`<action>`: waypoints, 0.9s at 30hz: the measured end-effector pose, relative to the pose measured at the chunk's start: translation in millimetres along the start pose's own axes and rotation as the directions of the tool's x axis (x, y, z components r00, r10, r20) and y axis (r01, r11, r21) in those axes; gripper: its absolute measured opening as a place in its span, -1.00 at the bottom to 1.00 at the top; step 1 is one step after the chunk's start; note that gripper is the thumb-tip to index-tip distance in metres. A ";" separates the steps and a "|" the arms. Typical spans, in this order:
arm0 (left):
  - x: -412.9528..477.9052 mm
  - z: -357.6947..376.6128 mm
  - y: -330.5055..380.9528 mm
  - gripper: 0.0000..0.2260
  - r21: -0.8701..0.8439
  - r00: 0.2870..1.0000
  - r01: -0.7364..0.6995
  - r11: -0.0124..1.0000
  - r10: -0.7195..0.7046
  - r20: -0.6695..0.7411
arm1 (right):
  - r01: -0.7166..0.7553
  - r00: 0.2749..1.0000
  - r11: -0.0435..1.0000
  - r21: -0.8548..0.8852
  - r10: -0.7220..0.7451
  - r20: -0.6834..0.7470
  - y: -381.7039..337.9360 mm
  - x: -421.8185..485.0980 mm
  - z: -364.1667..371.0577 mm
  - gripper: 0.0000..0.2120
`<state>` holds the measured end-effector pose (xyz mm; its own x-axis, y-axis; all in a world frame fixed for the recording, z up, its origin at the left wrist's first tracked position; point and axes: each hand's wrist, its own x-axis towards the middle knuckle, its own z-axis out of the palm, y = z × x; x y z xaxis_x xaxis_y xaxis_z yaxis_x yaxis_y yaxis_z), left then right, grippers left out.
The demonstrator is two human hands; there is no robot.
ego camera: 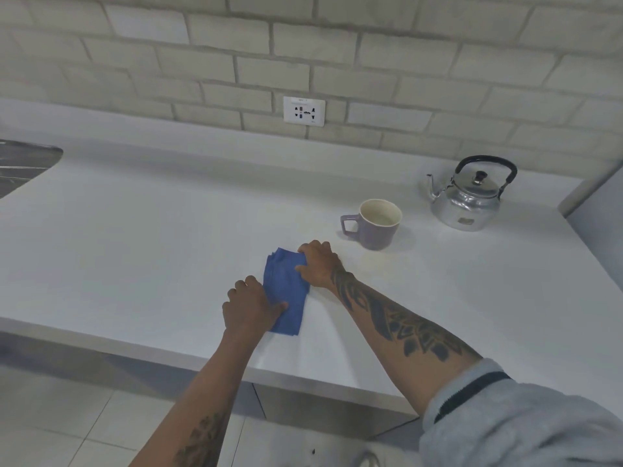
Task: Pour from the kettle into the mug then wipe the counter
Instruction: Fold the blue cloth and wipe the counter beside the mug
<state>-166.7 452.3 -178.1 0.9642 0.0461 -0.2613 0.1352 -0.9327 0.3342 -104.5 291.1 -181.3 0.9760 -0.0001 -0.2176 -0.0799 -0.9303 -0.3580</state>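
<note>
A folded blue cloth (285, 291) lies on the white counter (151, 251) near its front edge. My left hand (251, 306) grips the cloth's near left edge. My right hand (318, 262) pinches its far right corner. A purple mug (376, 225) with a cream inside stands upright just right of my right hand, handle pointing left. Behind it to the right stands a shiny metal kettle (468, 200) with a black handle, its spout pointing left. Neither hand touches the mug or the kettle.
A brick-pattern wall with a white power socket (304, 111) runs along the back of the counter. A dark sink edge (23, 163) shows at the far left. A grey wall panel (596, 197) bounds the counter on the right. Tiled floor lies below the front edge.
</note>
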 end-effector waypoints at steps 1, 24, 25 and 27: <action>1.3 0.1 0.1 -0.41 -0.011 1.000 0.012 1.000 -0.012 0.019 | -0.001 1.000 0.999 -0.035 0.001 -0.005 -1.4 2.0 1.8 -0.61; -14.7 11.9 79.7 -0.70 -0.399 0.955 -0.080 0.913 0.185 0.231 | -0.015 0.897 0.705 0.710 0.322 -0.302 78.0 -67.9 -59.7 -0.87; -19.5 15.3 91.4 -0.69 -0.433 0.943 -0.094 0.897 0.220 0.251 | -0.025 0.880 0.700 0.714 0.355 -0.317 91.6 -74.6 -63.6 -0.89; -31.0 23.7 114.9 -0.66 -0.483 0.913 -0.123 0.867 0.289 0.287 | -0.049 0.850 0.697 0.716 0.406 -0.337 118.0 -88.8 -71.4 -0.89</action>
<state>-186.5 335.2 -153.1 0.8542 -0.3302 -0.4016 0.1087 -0.6420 0.7590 -186.1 155.1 -139.3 0.8650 -0.5011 -0.0244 -0.2484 -0.3855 -0.8886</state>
